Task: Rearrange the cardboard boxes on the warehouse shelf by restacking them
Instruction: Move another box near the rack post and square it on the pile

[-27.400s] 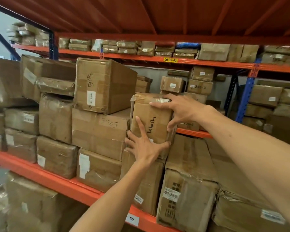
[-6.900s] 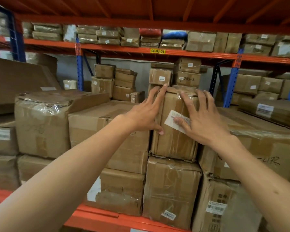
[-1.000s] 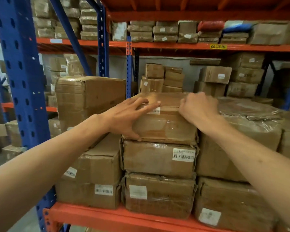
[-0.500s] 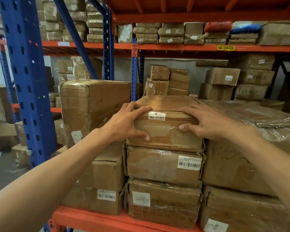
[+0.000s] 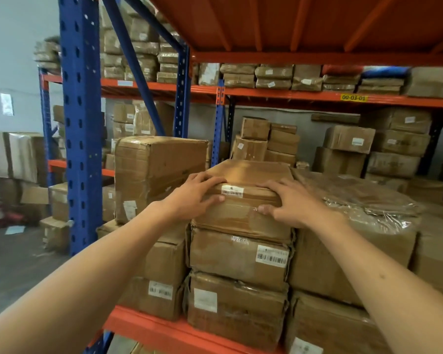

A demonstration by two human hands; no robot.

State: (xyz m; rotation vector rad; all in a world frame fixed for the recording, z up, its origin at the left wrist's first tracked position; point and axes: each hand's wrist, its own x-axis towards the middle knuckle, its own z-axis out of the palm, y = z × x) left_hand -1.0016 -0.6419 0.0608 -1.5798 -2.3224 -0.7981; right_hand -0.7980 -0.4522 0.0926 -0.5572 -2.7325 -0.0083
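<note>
A flat taped cardboard box [image 5: 243, 213] with a small barcode label tops a stack of three on the orange shelf [image 5: 164, 330]. My left hand [image 5: 197, 192] grips its front left corner, fingers over the top edge and thumb on the front face. At the front right corner my right hand [image 5: 289, 200] holds the box the same way. Under it lie a middle box [image 5: 228, 256] with a barcode sticker and a bottom box [image 5: 235, 312]. The box sits level on the stack.
A tall box [image 5: 159, 175] stands on lower boxes just left of the stack. A large plastic-wrapped box [image 5: 363, 221] presses against its right. A blue rack upright [image 5: 81, 123] rises at the left. More boxes fill the rear racks and the upper orange beam [image 5: 317, 98].
Both hands have slid from the box's top to its front corners and closed on it. The view has shifted slightly, lowering the stack in the frame.
</note>
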